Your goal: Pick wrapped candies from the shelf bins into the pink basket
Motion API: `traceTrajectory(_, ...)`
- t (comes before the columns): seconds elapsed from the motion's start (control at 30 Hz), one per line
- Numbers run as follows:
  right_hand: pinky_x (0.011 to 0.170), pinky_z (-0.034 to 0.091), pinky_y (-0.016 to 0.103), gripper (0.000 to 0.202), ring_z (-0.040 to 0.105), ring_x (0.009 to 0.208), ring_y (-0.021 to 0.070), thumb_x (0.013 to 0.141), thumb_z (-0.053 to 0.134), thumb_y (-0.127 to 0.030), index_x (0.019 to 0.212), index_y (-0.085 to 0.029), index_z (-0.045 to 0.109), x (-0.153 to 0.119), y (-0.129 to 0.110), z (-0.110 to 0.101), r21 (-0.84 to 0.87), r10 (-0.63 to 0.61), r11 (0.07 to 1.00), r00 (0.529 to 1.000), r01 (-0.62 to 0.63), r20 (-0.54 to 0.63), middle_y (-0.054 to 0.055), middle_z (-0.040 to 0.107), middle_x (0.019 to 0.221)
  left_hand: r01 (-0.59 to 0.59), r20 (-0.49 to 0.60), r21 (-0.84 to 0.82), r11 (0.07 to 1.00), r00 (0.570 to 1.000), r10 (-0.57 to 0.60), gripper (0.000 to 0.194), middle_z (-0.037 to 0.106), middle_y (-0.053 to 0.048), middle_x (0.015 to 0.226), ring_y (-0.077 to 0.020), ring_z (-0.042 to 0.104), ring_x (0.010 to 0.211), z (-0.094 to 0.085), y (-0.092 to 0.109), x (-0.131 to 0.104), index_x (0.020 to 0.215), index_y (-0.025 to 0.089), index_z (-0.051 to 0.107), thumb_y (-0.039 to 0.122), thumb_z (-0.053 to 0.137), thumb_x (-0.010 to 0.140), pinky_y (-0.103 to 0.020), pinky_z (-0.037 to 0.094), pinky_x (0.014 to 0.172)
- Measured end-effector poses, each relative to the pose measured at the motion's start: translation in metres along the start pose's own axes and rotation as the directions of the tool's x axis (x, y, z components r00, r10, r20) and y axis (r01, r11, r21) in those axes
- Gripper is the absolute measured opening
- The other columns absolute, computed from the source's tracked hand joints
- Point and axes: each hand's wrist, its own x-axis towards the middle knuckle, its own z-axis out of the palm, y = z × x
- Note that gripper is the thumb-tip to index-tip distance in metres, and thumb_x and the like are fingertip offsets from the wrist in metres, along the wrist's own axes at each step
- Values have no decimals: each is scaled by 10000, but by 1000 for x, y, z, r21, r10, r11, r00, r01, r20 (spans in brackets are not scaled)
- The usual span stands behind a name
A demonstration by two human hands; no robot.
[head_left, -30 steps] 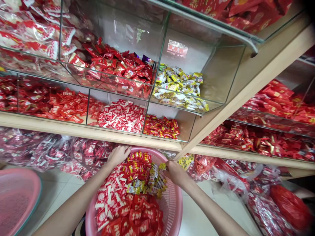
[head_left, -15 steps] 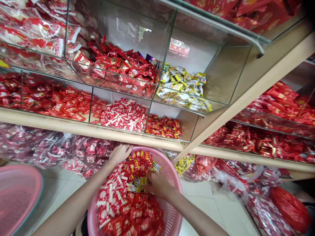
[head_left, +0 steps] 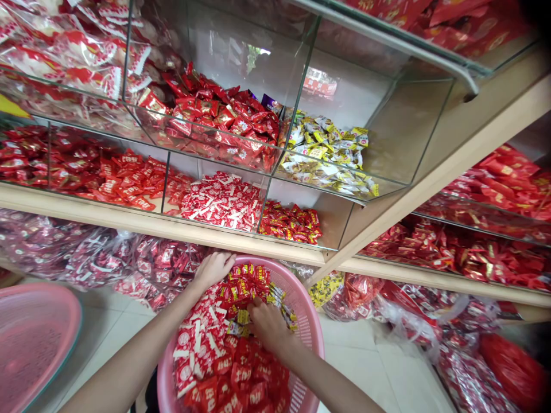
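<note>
A pink plastic basket (head_left: pixel 316 321) holds wrapped candies sorted in patches. My left hand (head_left: pixel 216 268) grips its far left rim, fingers bent over the edge. Inside the basket my right hand (head_left: pixel 271 327) is closed over the candies, with its fingers curled and their tips partly hidden. Around it lie yellow-and-white wrapped candies (head_left: pixel 276 295), small red candies with yellow print (head_left: pixel 243 284), larger red packets (head_left: pixel 241 376) and red-and-white candies (head_left: pixel 200 332). What the right fingers hold, if anything, I cannot make out.
Glass-fronted shelf bins (head_left: pixel 224 120) full of candies rise in front, above a wooden ledge (head_left: pixel 258 244). Another pink basket (head_left: pixel 73 310) stands at the left. Clear bags of candies (head_left: pixel 167 258) lie under the shelf, more on the tiled floor (head_left: pixel 357 367) at right.
My right hand has shifted slightly left and up over the candies, uncovering yellow-and-white ones on its right. My left hand stays on the rim. The view has shifted slightly.
</note>
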Motion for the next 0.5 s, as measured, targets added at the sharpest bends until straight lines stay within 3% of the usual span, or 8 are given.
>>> traceTrajectory(0.27,629,463,264,192,637,821,216,797,530,-205,967,-154,603,-3,2,0,73,23,997,1000,-22,-16,96,616,1008,-2,-3,7,1000,1000,2,510,680,-93,854,-230,640,809,1,-1,0,1010,217,642,463,209,903,-293,450,707)
traceTrajectory(0.4,606,411,239,157,620,771,174,802,549,-297,891,-178,601,-13,25,-5,183,77,981,993,-61,-85,59,606,941,12,5,10,1000,1000,-12,522,679,-104,855,-233,640,807,2,-1,1,999,209,650,472,210,899,-299,450,718)
traceTrajectory(0.5,634,384,231,115,597,808,152,794,564,-282,827,-178,602,-22,49,-8,226,134,968,985,-107,-109,56,563,983,14,11,8,1000,1000,-15,517,680,-103,861,-233,640,813,2,-1,1,1009,210,647,470,214,898,-298,449,723)
